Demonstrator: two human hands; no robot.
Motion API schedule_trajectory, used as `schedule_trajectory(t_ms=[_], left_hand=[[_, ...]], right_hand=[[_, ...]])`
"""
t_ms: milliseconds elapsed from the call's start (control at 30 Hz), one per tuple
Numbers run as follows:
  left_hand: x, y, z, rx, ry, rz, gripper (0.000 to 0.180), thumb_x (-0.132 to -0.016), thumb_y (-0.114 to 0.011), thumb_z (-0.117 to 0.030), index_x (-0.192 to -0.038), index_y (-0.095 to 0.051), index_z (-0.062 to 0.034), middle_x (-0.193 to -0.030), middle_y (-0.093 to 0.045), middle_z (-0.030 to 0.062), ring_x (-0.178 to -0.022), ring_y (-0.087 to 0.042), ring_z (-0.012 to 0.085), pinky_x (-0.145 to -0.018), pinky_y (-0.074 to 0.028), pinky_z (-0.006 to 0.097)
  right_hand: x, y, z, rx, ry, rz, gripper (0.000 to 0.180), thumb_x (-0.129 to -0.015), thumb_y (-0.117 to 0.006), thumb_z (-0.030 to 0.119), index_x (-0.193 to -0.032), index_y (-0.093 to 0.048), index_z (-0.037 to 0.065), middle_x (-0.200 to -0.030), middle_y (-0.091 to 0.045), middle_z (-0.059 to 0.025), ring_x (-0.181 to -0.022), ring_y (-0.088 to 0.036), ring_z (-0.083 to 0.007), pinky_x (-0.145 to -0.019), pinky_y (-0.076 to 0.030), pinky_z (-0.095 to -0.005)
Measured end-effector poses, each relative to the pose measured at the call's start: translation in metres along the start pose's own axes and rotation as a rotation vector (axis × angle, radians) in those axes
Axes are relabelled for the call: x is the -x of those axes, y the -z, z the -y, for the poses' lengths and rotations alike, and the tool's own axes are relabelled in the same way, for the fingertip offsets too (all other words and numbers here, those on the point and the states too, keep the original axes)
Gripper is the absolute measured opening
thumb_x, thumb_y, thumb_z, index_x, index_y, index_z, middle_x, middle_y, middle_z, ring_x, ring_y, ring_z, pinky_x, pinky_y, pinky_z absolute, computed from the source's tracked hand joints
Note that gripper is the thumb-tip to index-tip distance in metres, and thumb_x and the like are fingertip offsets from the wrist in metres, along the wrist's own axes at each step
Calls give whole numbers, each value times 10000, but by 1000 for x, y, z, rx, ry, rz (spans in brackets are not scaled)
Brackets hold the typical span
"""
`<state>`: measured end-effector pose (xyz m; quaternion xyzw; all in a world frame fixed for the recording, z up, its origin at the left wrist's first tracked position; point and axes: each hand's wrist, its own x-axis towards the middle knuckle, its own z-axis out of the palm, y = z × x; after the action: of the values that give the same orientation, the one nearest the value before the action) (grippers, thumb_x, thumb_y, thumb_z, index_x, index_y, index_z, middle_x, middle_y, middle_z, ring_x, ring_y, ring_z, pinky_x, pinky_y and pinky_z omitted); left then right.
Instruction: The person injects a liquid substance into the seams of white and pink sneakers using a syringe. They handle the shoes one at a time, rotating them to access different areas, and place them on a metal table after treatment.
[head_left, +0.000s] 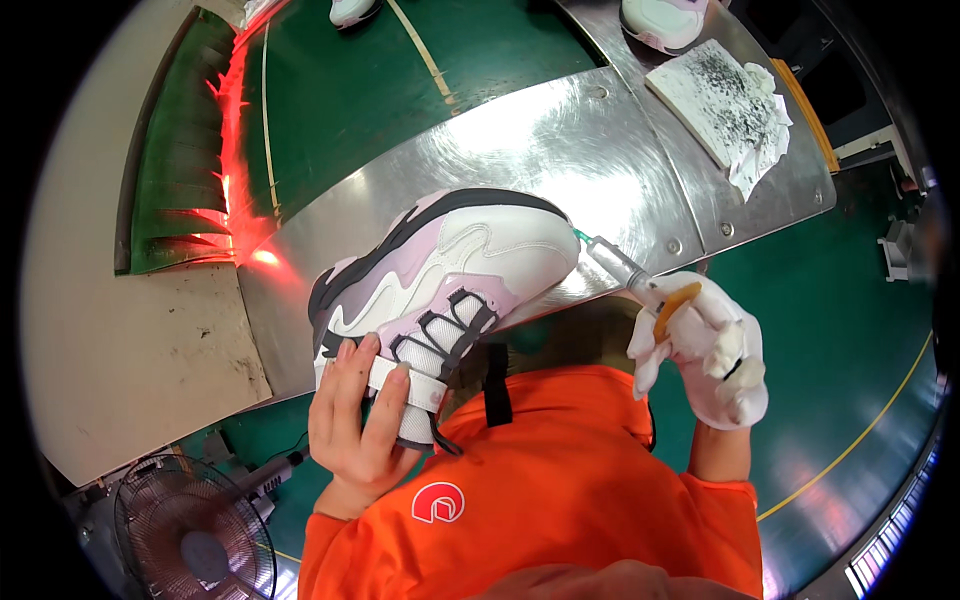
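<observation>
A white and lilac sneaker (525, 248) with black laces and a dark sole edge lies tilted across the metal work surface, its toe to the right. My left hand (362, 415) is bare and grips the shoe around its ankle opening, fingers over the white strap (405, 384). My right hand (705, 355) wears a white glove and closes on a clear syringe (618, 263). The syringe's thin green tip (581, 235) is at the sole edge of the toe. A tan strip (677, 310) lies across the gloved fingers near the syringe's rear end.
Beyond the metal plate (610, 130) runs a green belt (500, 60) with another shoe (352, 11). A black-smudged white pad (715, 100) and a further shoe (665, 22) sit at upper right. Red light glows by a slitted curtain (185, 150). A fan (200, 535) stands lower left.
</observation>
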<state>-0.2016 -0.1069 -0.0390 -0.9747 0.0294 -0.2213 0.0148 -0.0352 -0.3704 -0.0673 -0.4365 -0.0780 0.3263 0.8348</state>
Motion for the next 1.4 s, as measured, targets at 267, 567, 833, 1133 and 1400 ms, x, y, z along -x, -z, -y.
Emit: schedule_trajectory(t_ms=[267, 567, 833, 1133, 1400], left_hand=[[-44, 15, 21, 148, 82, 82, 521, -649, -842, -246, -1079, -627, -47, -1109, -657, 187, -959, -655, 364, -798, -522, 397], [-92, 3, 60, 462, 290, 194, 530, -613, -852, -143, -1085, -638, -26, -986, -673, 106, -859, -649, 247, -774, -508, 330], [-115, 0, 79, 718, 437, 446, 613, -628, -876, -103, -1148, -570, 7, -1032, -626, 76, -950, -598, 158, -854, -473, 294], [-201, -6, 125, 870, 188, 988, 1051, -563, -773, -681, -1298, -525, 27, -1299, -553, 163, -1213, -533, 272, -1031, -399, 408], [-253, -115, 64, 807, -57, 1389, 535, -868, -677, -388, -1262, -586, -37, -1163, -644, 110, -1037, -593, 199, -905, -472, 341]], right_hand=[[0, -4, -14, 171, 25, 89, 923, -388, -800, 66, -1230, -500, -162, -987, -600, -190, -920, -600, -253, -727, -527, -332], [-22, 24, -61, 219, 261, 313, 953, -408, -906, 110, -1239, -490, -103, -1133, -597, -187, -926, -614, -252, -807, -532, -324], [-41, 38, -102, 305, 578, 429, 824, -453, -901, 209, -1165, -540, 4, -1075, -597, -177, -817, -641, -318, -723, -546, -372], [-33, 29, -112, 251, 492, 350, 847, -480, -897, 188, -1212, -516, -1, -1034, -600, -169, -813, -628, -312, -734, -539, -366], [-26, 37, -120, 117, 389, 412, 954, -484, -880, 69, -1324, -439, -25, -1190, -568, -158, -967, -582, -221, -858, -492, -333]])
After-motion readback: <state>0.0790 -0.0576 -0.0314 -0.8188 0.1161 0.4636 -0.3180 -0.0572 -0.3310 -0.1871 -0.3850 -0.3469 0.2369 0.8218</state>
